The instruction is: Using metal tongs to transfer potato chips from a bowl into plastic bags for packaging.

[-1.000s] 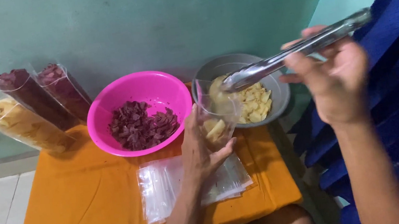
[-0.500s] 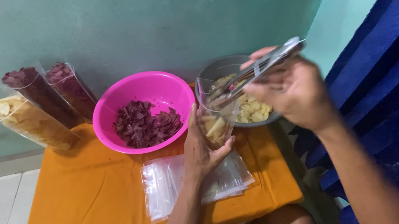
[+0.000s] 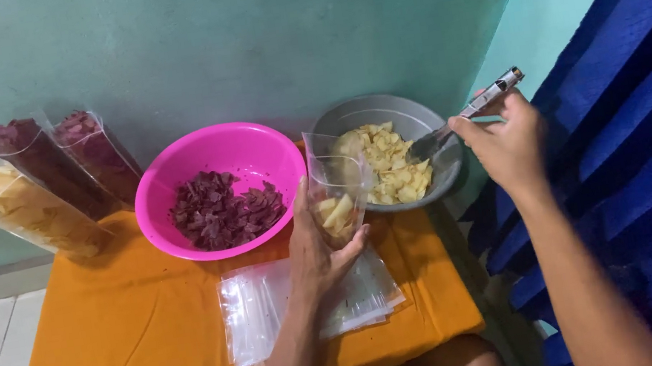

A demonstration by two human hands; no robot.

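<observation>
left hand [image 3: 320,248]: wrapped around the lower half of a clear plastic pouch [image 3: 337,188], held upright with the mouth open; a few yellow chips sit at the bottom, just above the fingers.
right hand [image 3: 507,145]: closed on the handle of metal tongs [image 3: 466,113]; their tips dip into the grey bowl [image 3: 418,119], and i cannot tell whether they pinch any chips.
grey bowl: just beyond the pouch grip, holding yellow chips [image 3: 391,171].
pink bowl [image 3: 205,154]: beside the left hand's thumb side, holding dark red chips [image 3: 220,214].
under the left wrist: a stack of empty clear pouches [image 3: 264,313] on the orange tablecloth [image 3: 117,343].
far from both grips: three filled pouches [image 3: 42,186] leaning on the wall.
risk: the pouch mouth looks narrow and soft; a loose squeeze could fold it shut, and chips from the tongs could spill onto the cloth.
risk: a hard pinch could crack the chips.
</observation>
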